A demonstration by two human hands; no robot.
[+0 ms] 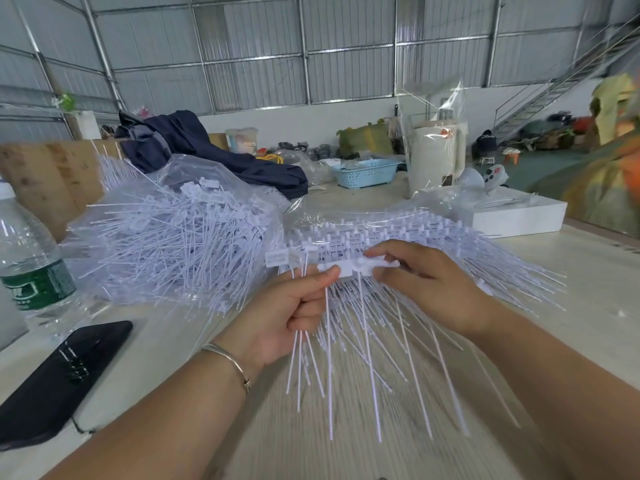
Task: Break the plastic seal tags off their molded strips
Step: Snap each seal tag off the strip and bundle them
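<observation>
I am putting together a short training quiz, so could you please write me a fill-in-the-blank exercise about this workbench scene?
1. Both hands, the left hand and the right hand, grip one white ____ of seal tags.
2. The black phone lies near the person's ____ forearm.
3. The water bottle has a ____ label.

Missing words: strip; left; green
</observation>
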